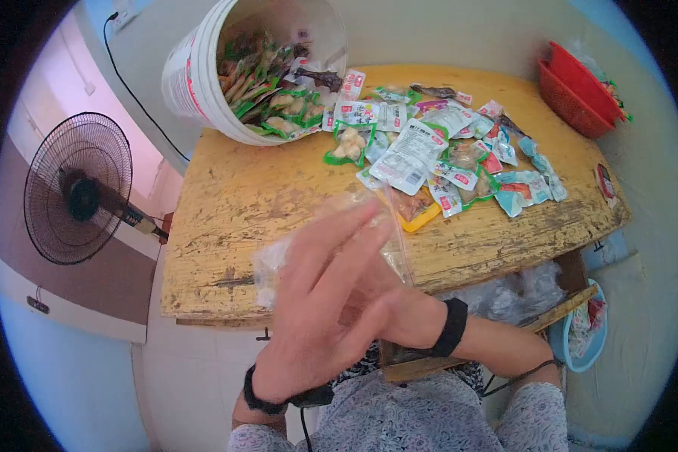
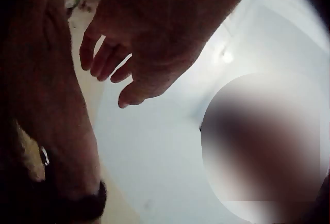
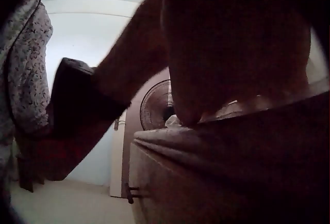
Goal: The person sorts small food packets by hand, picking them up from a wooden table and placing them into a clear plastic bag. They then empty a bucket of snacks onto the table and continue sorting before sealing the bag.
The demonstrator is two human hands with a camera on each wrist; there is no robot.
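Observation:
My left hand [image 1: 328,301] is raised over the front of the yellow table, fingers extended and somewhat bent. Nothing shows between its fingers in the left wrist view, where the left hand [image 2: 142,38] hangs with loosely spread fingers. Behind it, my right hand [image 1: 410,313] reaches in from the right, mostly covered by the left one in the head view. A clear plastic bag [image 1: 395,252] lies on the table under and beyond the hands. The right hand [image 3: 237,53] is dark in the right wrist view, low over the table edge; I cannot tell whether it grips the bag.
A white bucket [image 1: 192,83] lies tipped, full of snack packets. More packets [image 1: 410,154] are piled beside its mouth on the worn table [image 1: 226,226]. Red baskets [image 1: 576,94] stand back right. An open drawer [image 1: 505,335] holds plastic bags; a fan [image 1: 79,188] stands left.

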